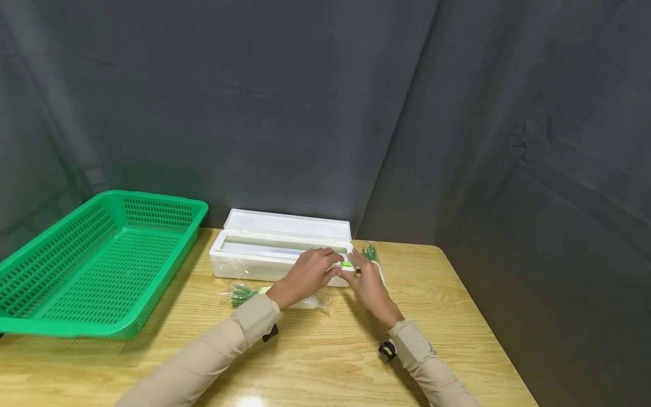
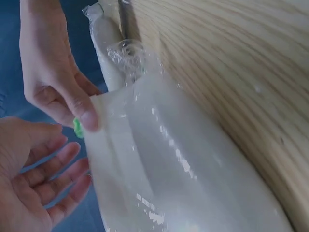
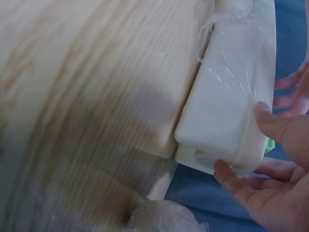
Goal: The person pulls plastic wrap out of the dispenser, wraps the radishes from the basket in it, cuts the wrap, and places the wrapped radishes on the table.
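A long white cling film dispenser box [image 1: 254, 268] stands on the table with its lid [image 1: 290, 223] raised. Clear film hangs over its front wall in the left wrist view. Near its right end sits a small green slide cutter [image 1: 346, 264]. My right hand [image 1: 367, 282] grips that end, thumb on the front wall and fingers around the corner. Beside the slide cutter, my left hand [image 1: 316, 267] hovers over the edge; the left wrist view shows its fingers loosely bent, holding nothing. A film-wrapped white radish with green leaves [image 1: 241, 295] lies in front of the box, partly hidden by my left forearm.
Another film-wrapped radish [image 1: 369, 251] lies beyond my right hand, at the box's right end. A large green plastic basket [image 1: 127, 327] takes up the left side. Dark curtains [image 1: 285, 113] hang behind and to the right of the wooden table [image 1: 437, 294].
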Available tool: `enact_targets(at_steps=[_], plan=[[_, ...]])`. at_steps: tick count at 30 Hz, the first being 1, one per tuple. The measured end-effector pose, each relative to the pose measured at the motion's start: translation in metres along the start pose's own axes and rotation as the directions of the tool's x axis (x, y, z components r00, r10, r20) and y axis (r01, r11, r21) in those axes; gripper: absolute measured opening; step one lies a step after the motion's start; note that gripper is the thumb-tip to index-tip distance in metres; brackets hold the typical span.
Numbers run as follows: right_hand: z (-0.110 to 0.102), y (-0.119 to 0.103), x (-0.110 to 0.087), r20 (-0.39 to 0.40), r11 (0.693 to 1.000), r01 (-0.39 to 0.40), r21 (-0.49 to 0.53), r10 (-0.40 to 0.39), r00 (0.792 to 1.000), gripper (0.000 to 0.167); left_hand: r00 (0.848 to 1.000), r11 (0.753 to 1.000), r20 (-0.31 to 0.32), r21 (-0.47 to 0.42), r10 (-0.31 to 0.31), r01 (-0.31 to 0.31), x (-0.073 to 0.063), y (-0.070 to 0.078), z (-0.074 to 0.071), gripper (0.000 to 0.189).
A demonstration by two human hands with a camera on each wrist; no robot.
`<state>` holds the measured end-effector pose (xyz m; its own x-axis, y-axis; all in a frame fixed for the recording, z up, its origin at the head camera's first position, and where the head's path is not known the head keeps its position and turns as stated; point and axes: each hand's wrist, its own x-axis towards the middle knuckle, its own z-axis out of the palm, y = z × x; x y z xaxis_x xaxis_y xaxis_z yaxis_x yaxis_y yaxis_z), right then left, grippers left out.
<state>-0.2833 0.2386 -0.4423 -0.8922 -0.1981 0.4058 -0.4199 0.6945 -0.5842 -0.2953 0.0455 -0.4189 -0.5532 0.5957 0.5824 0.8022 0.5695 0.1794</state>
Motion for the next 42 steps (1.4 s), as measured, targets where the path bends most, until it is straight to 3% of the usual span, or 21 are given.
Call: enact_targets(at_steps=[9, 19, 26, 37, 42], plan=[[0.002, -0.001, 0.002, -0.017, 0.999, 0.021, -0.031, -0.022, 1.000, 0.052, 1.000, 0.974, 0.005, 0.225, 0.008, -0.008, 0.011, 0.001, 0.016, 0.017], [0.003, 0.000, 0.000, -0.044, 1.000, 0.009, -0.028, -0.010, 0.999, 0.053, 0.999, 0.990, -0.018, 0.136, 0.032, -0.030, 0.017, -0.006, 0.022, 0.001], [0.003, -0.001, 0.001, -0.042, 0.999, 0.031, -0.018, -0.032, 0.999, 0.055, 1.000, 0.999, 0.002, 0.030, 0.019, -0.019, 0.018, -0.011, 0.018, 0.006], [0.007, 0.003, -0.002, -0.052, 1.000, 0.015, -0.007, -0.015, 0.999, 0.056, 0.999, 0.995, 0.021, 0.091, 0.025, -0.026, 0.011, -0.022, 0.010, 0.011], [0.007, 0.004, 0.000, -0.042, 0.999, 0.028, -0.024, -0.029, 0.999, 0.057, 1.000, 0.993, 0.011, 0.119, 0.016, -0.017, 0.001, -0.033, 0.000, 0.010]])
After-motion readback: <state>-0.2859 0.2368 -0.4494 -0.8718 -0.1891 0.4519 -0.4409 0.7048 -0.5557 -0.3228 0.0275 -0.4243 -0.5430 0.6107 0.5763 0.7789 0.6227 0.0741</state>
